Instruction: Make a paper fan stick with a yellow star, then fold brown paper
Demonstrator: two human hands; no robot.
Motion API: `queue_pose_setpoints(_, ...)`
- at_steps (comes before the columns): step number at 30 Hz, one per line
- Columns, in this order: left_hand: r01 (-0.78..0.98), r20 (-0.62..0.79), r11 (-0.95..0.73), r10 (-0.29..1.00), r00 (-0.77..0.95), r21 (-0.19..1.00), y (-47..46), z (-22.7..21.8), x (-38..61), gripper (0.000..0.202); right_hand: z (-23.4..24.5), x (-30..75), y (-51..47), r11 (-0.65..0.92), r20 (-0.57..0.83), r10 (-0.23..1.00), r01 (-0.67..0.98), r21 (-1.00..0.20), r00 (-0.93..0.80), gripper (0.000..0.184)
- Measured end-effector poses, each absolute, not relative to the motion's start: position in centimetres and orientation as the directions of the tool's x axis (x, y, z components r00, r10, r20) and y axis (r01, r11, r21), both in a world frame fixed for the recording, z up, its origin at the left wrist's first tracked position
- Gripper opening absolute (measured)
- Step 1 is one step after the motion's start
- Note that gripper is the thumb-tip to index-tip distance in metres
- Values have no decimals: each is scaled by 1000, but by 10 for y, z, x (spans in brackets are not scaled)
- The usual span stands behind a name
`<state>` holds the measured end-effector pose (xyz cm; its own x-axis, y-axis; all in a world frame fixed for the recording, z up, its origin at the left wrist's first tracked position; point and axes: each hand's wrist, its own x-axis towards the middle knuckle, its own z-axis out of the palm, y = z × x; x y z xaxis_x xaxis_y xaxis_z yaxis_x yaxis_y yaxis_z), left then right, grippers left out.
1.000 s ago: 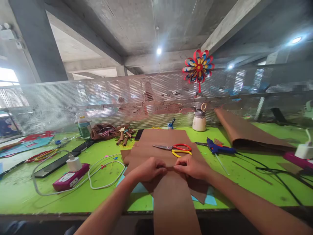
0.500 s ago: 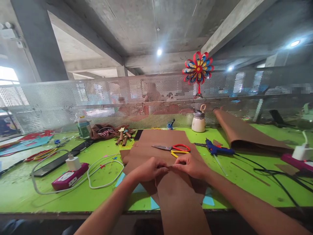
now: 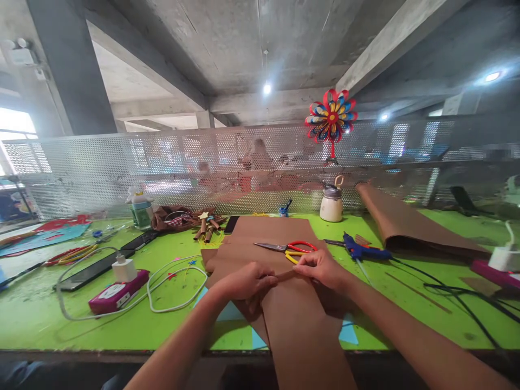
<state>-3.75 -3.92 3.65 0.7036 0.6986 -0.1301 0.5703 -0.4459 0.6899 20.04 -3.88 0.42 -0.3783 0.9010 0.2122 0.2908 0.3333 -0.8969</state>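
Observation:
A long strip of brown paper [image 3: 303, 330] hangs from my hands over the front edge of the table. My left hand [image 3: 252, 281] pinches its upper edge on the left. The thumb and fingers of my right hand [image 3: 319, 269] close on the same edge further right. Between them the edge looks narrowly folded. More brown paper sheets [image 3: 270, 227] lie under and beyond my hands. On those sheets, just past my fingers, rest scissors [image 3: 284, 247] with one red and one yellow handle. Light blue paper [image 3: 348, 331] shows beneath the brown.
A blue glue gun [image 3: 363, 249] lies right of the scissors, its cord trailing right. Behind stand a cream bottle [image 3: 331, 206] and a large folded brown sheet [image 3: 414, 227]. A purple power strip [image 3: 118, 292], white cable [image 3: 151, 295] and phone [image 3: 91, 270] are at left.
My right hand has slid slightly right, away from my left hand, along the paper's edge. More of the folded edge shows between them. Both hands keep their pinch.

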Motion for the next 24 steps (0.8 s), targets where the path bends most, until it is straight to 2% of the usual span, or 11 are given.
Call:
queue_pose_setpoints(3, 558, -149, -423, 687, 711, 713, -36, 37, -40, 38, 6, 204, -38, 301, 192, 902, 245, -922, -386, 38)
queue_pose_setpoints(8, 547, -161, -408, 676, 719, 731, -33, 35, -43, 38, 10, 206, -38, 270, 201, 936, 222, -937, -290, 39)
queue_pose_setpoints(17, 489, -169, -380, 629, 759, 785, -33, 37, -35, 39, 3, 216, -33, 293, 228, 933, 218, -931, -279, 36)
queue_pose_setpoints(24, 515, -161, -329, 700, 695, 792, -30, 36, -36, 37, 4, 216, -36, 213, 157, 945, 179, -960, -286, 34)
